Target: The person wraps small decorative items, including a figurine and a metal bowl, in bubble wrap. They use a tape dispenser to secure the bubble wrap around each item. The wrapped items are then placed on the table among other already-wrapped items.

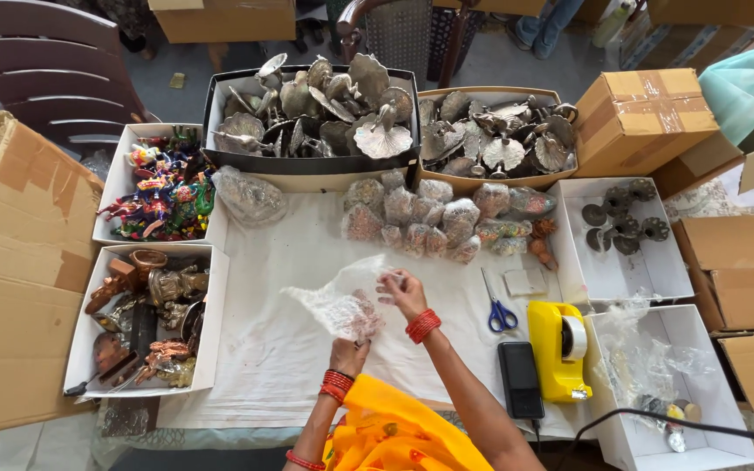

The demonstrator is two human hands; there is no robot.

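Note:
My left hand [350, 352] grips the bottom of a small item wrapped in clear bubble wrap [339, 303], held above the white table cover [272, 349]. My right hand [402, 290] pinches the upper right edge of the same wrap. Both wrists carry red bangles, and an orange garment shows at the bottom. Beyond my hands lies a pile of several bubble-wrapped pieces [434, 218].
Blue-handled scissors [499, 307], a yellow tape dispenser [558, 349] and a black phone [520, 378] lie to the right. White boxes hold coloured figurines [161, 194], metal figures [146, 318] and dark candle holders [620, 218]. Two boxes of metal leaf-shaped pieces [325, 105] stand behind. Cardboard cartons flank both sides.

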